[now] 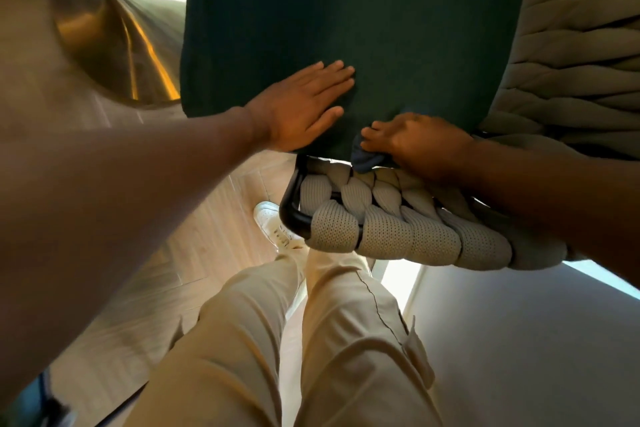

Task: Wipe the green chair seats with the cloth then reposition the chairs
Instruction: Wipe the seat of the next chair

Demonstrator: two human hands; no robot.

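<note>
On green seat (363, 21), left hand (298, 107) flat, fingers straight, right hand (415, 142) gripping dark cloth (365, 158) at near edge

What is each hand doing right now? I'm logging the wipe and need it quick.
Left hand: open, fingers straight, flat on the green seat cushion.
Right hand: closed, fingers curled round the dark cloth at the cushion's near edge.
</note>
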